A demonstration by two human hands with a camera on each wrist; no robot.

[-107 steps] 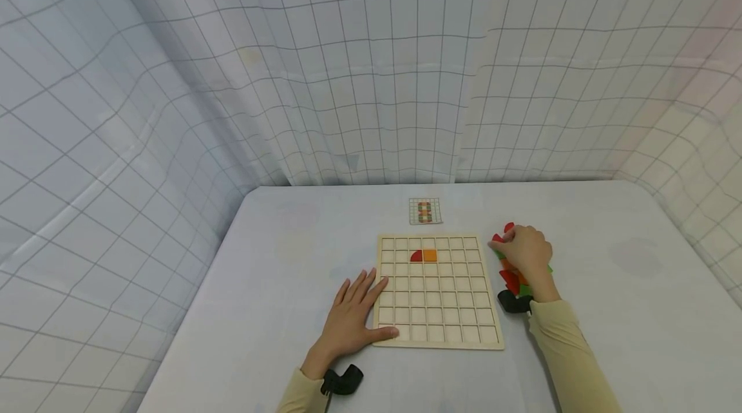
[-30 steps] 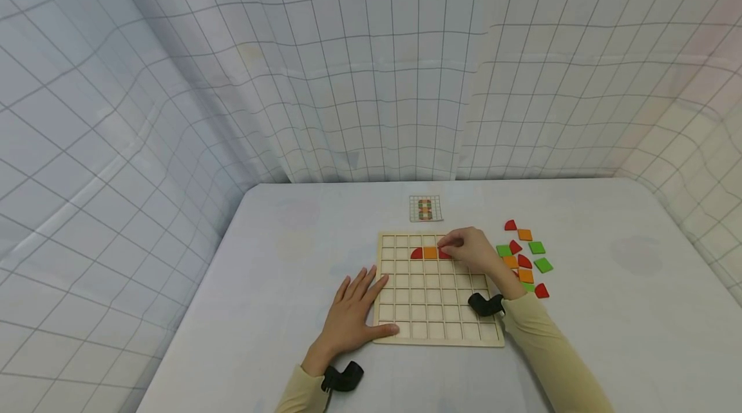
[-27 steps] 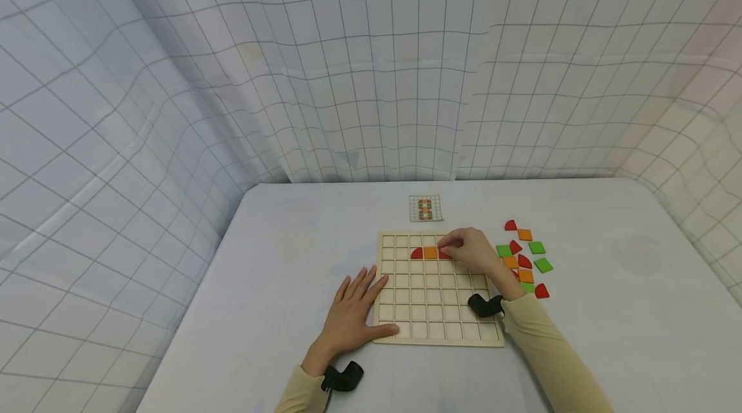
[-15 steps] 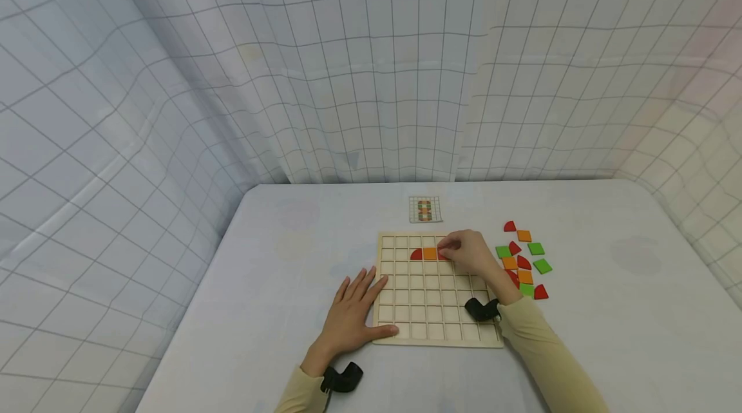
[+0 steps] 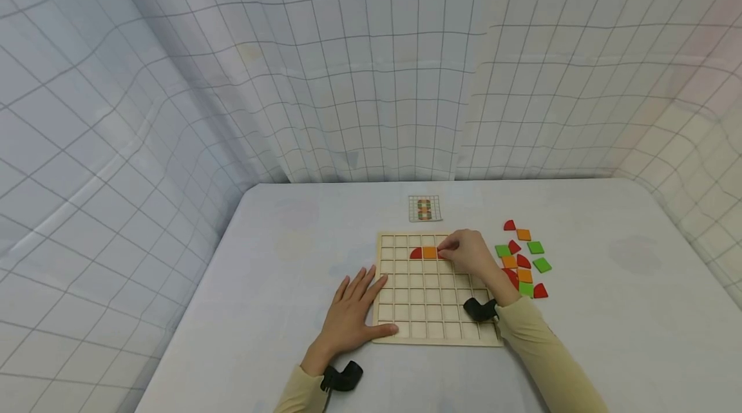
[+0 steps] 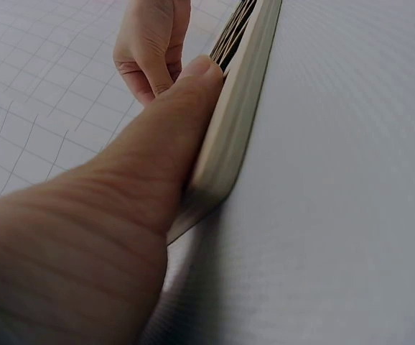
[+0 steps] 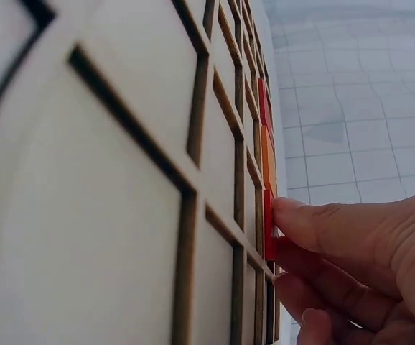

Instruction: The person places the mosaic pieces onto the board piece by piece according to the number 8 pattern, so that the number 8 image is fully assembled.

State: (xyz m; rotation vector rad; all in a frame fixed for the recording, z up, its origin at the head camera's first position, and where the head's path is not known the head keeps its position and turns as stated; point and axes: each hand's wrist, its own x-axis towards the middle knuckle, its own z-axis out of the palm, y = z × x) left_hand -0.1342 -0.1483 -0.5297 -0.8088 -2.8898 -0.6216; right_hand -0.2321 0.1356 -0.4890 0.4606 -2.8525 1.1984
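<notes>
My left hand (image 5: 346,323) lies with fingers spread along the left edge of a wooden grid board (image 5: 417,330), its thumb over the lower left corner. My right hand (image 5: 468,253) pinches a red quarter-circle tile (image 7: 268,224) between thumb and fingers. That tile is at a cell in the second row from the top, just right of an orange square tile (image 5: 429,252); the fingers cover most of it in the head view. Left of the orange tile sits another red quarter-circle tile (image 5: 416,253) in its own cell.
Right of the board lie several loose tiles: green squares (image 5: 536,247), orange squares (image 5: 524,234) and red quarter-circles (image 5: 540,290). Behind the board is a small pattern card (image 5: 424,209) with a printed grid. White gridded curtains (image 5: 371,78) surround the white table (image 5: 278,258).
My right hand has moved left from the loose tiles to the board, bringing a red quarter-circle tile. Over the last second it shifts only slightly. My left hand stays put.
</notes>
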